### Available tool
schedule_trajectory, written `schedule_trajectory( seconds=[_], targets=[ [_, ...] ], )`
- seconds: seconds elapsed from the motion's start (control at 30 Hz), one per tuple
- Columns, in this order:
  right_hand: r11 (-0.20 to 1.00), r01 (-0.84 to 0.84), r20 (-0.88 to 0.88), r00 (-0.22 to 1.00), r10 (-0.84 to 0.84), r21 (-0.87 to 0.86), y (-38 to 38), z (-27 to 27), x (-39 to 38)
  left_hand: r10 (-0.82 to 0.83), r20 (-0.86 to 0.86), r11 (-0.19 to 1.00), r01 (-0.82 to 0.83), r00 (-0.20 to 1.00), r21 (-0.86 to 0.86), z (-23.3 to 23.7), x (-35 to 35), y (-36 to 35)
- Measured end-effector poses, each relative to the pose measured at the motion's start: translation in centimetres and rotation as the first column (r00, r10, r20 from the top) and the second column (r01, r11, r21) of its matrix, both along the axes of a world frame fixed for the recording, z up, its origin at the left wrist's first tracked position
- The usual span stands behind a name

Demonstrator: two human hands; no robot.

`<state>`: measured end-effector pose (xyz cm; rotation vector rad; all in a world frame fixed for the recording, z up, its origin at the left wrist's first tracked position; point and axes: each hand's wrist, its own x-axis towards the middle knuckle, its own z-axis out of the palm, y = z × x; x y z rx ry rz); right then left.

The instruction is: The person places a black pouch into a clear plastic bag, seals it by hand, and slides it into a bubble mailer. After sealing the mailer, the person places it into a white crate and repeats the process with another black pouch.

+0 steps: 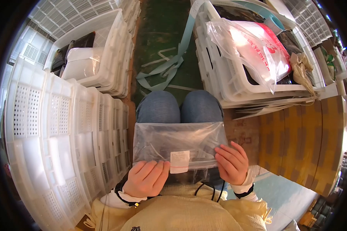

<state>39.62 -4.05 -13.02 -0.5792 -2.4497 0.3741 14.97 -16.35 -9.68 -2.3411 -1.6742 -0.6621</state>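
A clear plastic bag (169, 134) lies stretched flat across my lap, its far edge over my knees. On its near part is a white printed label (180, 158) with a red line along the bottom. My left hand (148, 179) has its fingers curled over the bag's near left corner, just left of the label. At the right side, my right hand (232, 163) grips the bag's edge with slightly bent fingers. Both thumbs are mostly hidden.
White perforated crates (61, 111) stand nested along my left. Ahead left, a crate (113, 50) holds wrapped packets; ahead right, another crate (229, 73) carries a red-and-white plastic package (258, 46). Pale blue strapping (162, 73) trails on the green floor. Brown cartons (297, 142) sit at right.
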Motion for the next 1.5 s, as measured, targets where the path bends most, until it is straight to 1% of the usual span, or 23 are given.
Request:
schedule_trajectory(
  seconds=[0.1,0.2,0.3,0.4,0.57,0.7,0.8,0.9,0.97,1.07,1.17,1.2,1.27,1.4,1.5],
  targets=[
    [0.997,0.026,0.054,0.998,-0.029,0.069,-0.3,0.4,0.0,-0.012,0.046,1.000,0.012,0.999,0.009,-0.8,-0.1,0.0],
    [0.961,0.171,0.143,0.968,-0.205,0.219,-1.9,2.5,-1.8,-0.027,0.055,1.000,0.027,0.998,-0.007,-0.9,-0.2,0.0],
    [0.972,0.056,0.125,0.988,-0.087,0.229,-3.1,3.3,-4.1,-0.031,0.046,0.999,0.031,0.998,-0.016,-0.7,0.0,0.3],
    [0.983,-0.071,0.056,0.996,0.062,0.169,-3.3,2.8,-6.6,-0.033,0.037,0.999,0.033,0.999,-0.004,-0.4,0.1,0.5],
    [0.973,-0.158,0.017,0.987,0.157,0.171,-3.3,1.4,-8.0,-0.021,0.049,1.000,0.021,0.999,0.014,-0.6,-0.2,0.3],
    [0.980,-0.169,-0.013,0.985,0.171,0.104,-3.3,1.2,-8.0,-0.018,0.060,1.000,0.017,0.998,0.012,-0.8,-0.3,0.2],
    [0.985,-0.130,-0.018,0.991,0.133,0.115,-3.0,1.7,-8.0,-0.011,0.071,1.000,0.010,0.997,0.016,-0.8,-0.3,0.2],
    [0.981,-0.139,0.018,0.990,0.138,0.133,-3.0,1.9,-7.9,-0.006,0.085,1.000,0.004,0.996,0.014,-0.8,-0.1,0.3],
    [0.979,-0.143,0.005,0.990,0.144,0.147,-2.9,1.7,-8.1,-0.008,0.090,1.000,0.006,0.996,0.013,-0.4,0.2,0.6],
    [0.982,-0.123,-0.004,0.992,0.125,0.146,-3.0,1.7,-7.8,-0.013,0.114,0.998,0.020,0.993,-0.053,-0.6,0.2,0.5],
    [0.987,-0.098,0.026,0.995,0.096,0.129,-2.9,1.9,-7.0,-0.040,0.091,0.997,0.047,0.995,-0.067,-0.7,-0.2,0.6],
    [0.989,-0.089,0.041,0.996,0.084,0.121,-2.8,2.0,-6.7,-0.034,0.112,0.997,0.042,0.993,-0.069,-0.7,-0.1,0.7],
    [0.986,-0.107,0.037,0.994,0.103,0.131,-2.8,1.5,-6.5,-0.023,0.155,0.997,0.034,0.988,-0.072,-0.8,0.4,0.8],
    [0.986,-0.092,-0.001,0.996,0.093,0.140,-2.9,1.4,-6.7,-0.055,0.158,0.993,0.071,0.986,-0.098,-0.7,0.6,1.1],
    [0.986,-0.110,0.046,0.993,0.105,0.123,-2.6,1.7,-5.9,-0.060,0.140,0.992,0.075,0.988,-0.102,-0.6,0.5,1.1]
  ],
)
